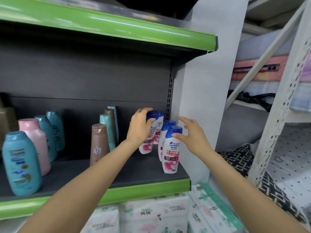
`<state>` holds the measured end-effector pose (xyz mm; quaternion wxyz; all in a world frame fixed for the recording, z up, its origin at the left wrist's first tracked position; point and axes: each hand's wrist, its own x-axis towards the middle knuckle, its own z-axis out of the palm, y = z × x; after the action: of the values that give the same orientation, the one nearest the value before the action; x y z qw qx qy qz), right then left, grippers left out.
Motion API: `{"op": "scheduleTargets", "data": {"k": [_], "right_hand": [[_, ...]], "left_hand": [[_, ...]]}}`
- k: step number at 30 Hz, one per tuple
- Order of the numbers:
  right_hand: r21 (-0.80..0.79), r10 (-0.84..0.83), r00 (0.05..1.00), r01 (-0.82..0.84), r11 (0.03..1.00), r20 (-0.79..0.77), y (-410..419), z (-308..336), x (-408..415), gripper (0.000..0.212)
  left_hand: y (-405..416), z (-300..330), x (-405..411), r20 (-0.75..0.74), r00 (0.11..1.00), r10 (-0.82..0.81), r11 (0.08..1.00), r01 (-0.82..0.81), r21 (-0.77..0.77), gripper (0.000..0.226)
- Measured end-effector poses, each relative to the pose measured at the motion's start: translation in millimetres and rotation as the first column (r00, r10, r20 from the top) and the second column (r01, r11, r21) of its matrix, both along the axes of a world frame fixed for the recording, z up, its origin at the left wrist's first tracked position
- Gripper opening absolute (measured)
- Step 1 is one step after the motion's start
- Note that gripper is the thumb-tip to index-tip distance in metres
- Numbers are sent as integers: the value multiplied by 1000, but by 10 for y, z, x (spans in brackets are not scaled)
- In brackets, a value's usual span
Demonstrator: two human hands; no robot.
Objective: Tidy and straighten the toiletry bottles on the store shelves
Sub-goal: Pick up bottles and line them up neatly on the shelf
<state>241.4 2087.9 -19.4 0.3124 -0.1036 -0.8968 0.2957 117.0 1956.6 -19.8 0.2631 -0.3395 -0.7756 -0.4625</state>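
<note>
Several white shampoo bottles with blue caps stand at the right end of the dark shelf point(127, 172). My left hand point(139, 128) grips the blue cap of a tilted white bottle point(146, 147) in the back left of that group. Another white bottle point(159, 121) stands behind it. My right hand point(191, 133) is spread with straight fingers, its thumb touching the cap of the front white bottle point(171, 152). A further white bottle point(165, 126) stands just behind the front one.
Brown bottles point(98, 143) and teal bottles point(106, 120) stand mid-shelf; blue bottles point(21, 163) and a pink bottle point(34, 143) stand at the left. A white post point(202, 91) bounds the shelf on the right. Tissue packs point(151, 216) lie below the green shelf edge point(148, 190).
</note>
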Motion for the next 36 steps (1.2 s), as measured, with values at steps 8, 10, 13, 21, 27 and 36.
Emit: {"op": "scheduleTargets", "data": {"k": [8,10,13,21,27,36], "right_hand": [[96,107,990,-98,991,-92,-486,109,172,51],[47,162,984,-158,986,-79,-618,88,196,51],[-142,241,966,-252,957,-94,-792,18,240,42],[-452,385,919,-379,807,-84,-1126,-174,416,14],[-552,426,892,-283,785,149,-1199,-545,599,20],[-630,434,898,-297,718,71,-1323,-532,675,24]], "left_hand": [[-410,160,437,-24,995,-101,995,101,2,39],[-529,183,557,-27,990,-136,991,137,12,39],[-712,202,684,-3,980,-197,980,197,28,38],[-1208,110,773,190,912,-362,930,341,138,33],[-1480,-4,787,283,870,-403,896,311,317,30],[-1705,-137,840,284,821,-495,781,277,560,27]]}}
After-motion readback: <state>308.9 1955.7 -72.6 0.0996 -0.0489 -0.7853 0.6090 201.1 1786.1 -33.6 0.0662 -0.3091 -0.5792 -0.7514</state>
